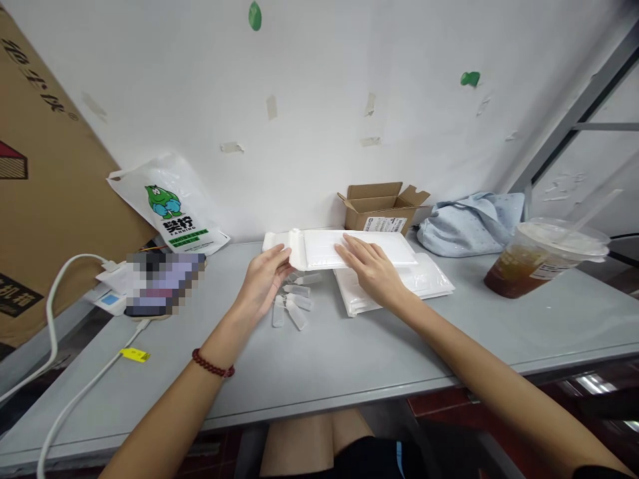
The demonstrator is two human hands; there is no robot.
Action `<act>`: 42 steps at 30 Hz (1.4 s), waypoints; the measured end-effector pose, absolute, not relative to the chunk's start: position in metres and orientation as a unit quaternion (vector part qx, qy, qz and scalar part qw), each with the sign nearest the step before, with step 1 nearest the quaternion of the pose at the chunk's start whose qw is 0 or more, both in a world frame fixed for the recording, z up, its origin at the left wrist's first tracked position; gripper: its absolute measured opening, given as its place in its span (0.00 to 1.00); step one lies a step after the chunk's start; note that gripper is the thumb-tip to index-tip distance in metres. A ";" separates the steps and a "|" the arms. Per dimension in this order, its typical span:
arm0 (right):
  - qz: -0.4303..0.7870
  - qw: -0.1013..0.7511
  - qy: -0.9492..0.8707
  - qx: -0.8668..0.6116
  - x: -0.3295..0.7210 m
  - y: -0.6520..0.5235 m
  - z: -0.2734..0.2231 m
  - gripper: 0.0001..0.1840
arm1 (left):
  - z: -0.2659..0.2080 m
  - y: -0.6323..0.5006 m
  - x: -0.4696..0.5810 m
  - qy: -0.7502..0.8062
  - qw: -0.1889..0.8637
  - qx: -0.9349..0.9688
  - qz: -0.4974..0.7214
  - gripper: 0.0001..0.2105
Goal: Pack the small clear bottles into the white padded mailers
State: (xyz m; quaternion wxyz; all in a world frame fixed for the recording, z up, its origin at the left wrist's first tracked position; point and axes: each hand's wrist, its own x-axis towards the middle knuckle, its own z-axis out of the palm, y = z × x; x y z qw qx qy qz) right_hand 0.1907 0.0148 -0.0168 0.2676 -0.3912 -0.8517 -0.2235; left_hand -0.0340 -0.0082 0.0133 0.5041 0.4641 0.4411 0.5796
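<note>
A flat white packet (324,247) lies across the back of a grey table (319,359), partly on a stack of clear plastic bags (424,283). My left hand (264,279) pinches the packet's folded left end between thumb and fingers. My right hand (369,266) lies flat, palm down, on the packet's middle. Several small clear plastic vials (294,303) lie loose on the table just under and in front of my left hand. A red bead bracelet (212,364) is on my left wrist.
An open cardboard box (382,206) and a pale blue cloth (469,223) sit at the wall. An iced drink cup (544,256) stands at right. At left are a printed plastic bag (170,206), a blurred phone (162,283), a white cable (74,399) and a large carton (44,186).
</note>
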 end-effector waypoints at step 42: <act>-0.101 0.349 -0.862 -0.355 0.195 0.016 -0.014 0.29 | -0.015 0.025 -0.089 0.628 0.222 0.677 0.313 0.11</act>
